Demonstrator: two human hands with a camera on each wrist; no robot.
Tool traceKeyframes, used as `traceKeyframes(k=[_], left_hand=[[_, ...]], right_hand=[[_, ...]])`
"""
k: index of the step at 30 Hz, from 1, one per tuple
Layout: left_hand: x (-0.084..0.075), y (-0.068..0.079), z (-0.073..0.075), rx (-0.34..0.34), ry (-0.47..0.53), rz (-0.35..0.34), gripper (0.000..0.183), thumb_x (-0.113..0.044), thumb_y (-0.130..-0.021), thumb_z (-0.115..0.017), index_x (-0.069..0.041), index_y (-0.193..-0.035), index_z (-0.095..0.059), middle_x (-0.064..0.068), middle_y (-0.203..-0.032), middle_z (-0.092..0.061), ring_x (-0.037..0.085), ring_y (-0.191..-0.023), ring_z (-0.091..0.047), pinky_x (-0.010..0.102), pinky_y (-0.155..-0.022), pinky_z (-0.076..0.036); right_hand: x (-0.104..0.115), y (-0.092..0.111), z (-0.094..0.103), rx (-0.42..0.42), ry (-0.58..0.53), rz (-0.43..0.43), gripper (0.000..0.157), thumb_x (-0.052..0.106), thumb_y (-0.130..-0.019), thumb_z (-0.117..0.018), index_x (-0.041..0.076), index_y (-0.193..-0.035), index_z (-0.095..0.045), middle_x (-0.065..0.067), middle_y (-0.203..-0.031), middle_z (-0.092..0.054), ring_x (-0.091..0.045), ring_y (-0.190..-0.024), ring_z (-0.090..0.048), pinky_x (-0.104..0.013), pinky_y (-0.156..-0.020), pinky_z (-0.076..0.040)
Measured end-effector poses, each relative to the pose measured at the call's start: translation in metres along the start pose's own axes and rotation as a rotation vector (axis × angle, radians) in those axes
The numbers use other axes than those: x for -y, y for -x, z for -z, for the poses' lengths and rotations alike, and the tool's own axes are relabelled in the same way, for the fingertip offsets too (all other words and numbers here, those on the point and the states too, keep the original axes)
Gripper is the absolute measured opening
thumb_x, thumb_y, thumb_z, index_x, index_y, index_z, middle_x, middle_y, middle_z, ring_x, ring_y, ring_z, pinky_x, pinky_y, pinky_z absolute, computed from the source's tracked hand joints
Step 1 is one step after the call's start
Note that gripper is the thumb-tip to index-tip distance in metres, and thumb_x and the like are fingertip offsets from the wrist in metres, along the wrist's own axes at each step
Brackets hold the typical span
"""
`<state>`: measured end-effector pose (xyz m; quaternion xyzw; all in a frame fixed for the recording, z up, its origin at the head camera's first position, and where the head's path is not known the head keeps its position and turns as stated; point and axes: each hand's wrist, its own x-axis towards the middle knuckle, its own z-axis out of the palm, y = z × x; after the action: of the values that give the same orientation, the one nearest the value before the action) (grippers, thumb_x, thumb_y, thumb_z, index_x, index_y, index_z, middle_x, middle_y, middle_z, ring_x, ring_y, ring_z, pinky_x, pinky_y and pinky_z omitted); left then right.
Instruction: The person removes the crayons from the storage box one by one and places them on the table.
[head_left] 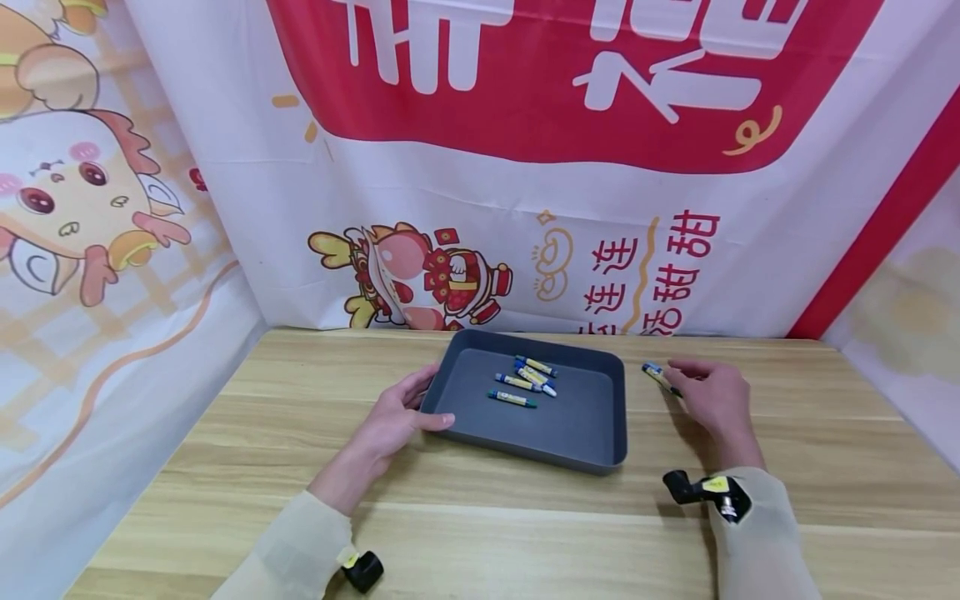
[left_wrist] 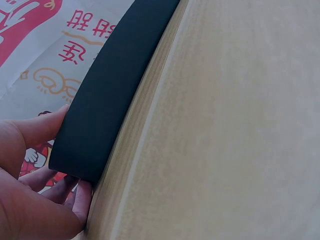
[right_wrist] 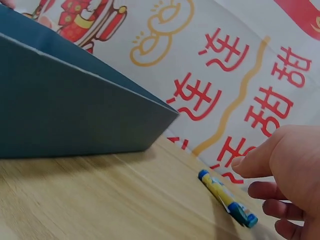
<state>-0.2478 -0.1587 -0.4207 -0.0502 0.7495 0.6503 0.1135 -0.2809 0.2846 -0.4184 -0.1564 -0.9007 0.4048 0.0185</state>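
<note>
Hands: tray (head_left: 562, 429) is gripped at left end by left hand (head_left: 397, 410); right hand (head_left: 714, 400), fingers parted, is held just beside loose crayons (right_wrist: 216, 189) on tabletop (head_left: 510, 533). Other crayons (head_left: 512, 399) are contained in tray.

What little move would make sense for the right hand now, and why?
The right hand should probably pinch the crayon or crayons beside the tray: the right wrist view shows it close by but not yet gripping. The left hand holds the tray, where similar crayons lie.
</note>
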Motion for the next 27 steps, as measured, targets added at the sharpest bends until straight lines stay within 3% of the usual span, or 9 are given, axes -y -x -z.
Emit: traceKeyframes(k=[5, 13, 20, 27], left_hand=[[0.0, -0.001, 0.0, -0.001, 0.001, 0.0, 0.085, -0.003, -0.088, -0.084, -0.024, -0.161, -0.046, 0.007, -0.17, -0.042, 0.035, -0.158, -0.036, 0.056, -0.133, -0.026], [0.0, -0.001, 0.0, -0.004, -0.002, 0.003, 0.084, -0.003, -0.089, -0.083, -0.025, -0.161, -0.046, 0.007, -0.17, -0.041, 0.035, -0.158, -0.036, 0.055, -0.133, -0.026], [-0.001, 0.0, 0.0, -0.003, -0.007, 0.007, 0.083, -0.004, -0.089, -0.083, -0.025, -0.161, -0.046, 0.007, -0.171, -0.041, 0.035, -0.158, -0.036, 0.054, -0.133, -0.026], [-0.001, 0.001, -0.001, -0.002, -0.001, 0.009, 0.083, -0.004, -0.089, -0.083, -0.025, -0.161, -0.046, 0.007, -0.17, -0.041, 0.035, -0.158, -0.036, 0.054, -0.133, -0.026]], right_hand=[[0.012, 0.004, -0.003, -0.01, -0.03, 0.047, 0.049, 0.04, -0.106, -0.062, 0.011, -0.146, -0.065, -0.023, -0.142, -0.065, -0.035, -0.119, -0.058, -0.033, -0.082, -0.049], [0.032, 0.01, -0.011, -0.02, -0.038, 0.152, 0.042, 0.034, -0.105, -0.066, 0.011, -0.14, -0.069, -0.02, -0.138, -0.069, -0.036, -0.126, -0.061, -0.05, -0.103, -0.053], [0.049, 0.016, -0.016, -0.027, -0.008, 0.247, 0.04, 0.032, -0.105, -0.066, 0.011, -0.138, -0.071, -0.019, -0.131, -0.072, -0.035, -0.118, -0.064, -0.05, -0.099, -0.056], [0.064, 0.024, -0.022, -0.001, -0.015, 0.252, 0.041, 0.033, -0.105, -0.066, 0.011, -0.14, -0.069, -0.019, -0.131, -0.069, -0.035, -0.117, -0.062, -0.051, -0.1, -0.057]])
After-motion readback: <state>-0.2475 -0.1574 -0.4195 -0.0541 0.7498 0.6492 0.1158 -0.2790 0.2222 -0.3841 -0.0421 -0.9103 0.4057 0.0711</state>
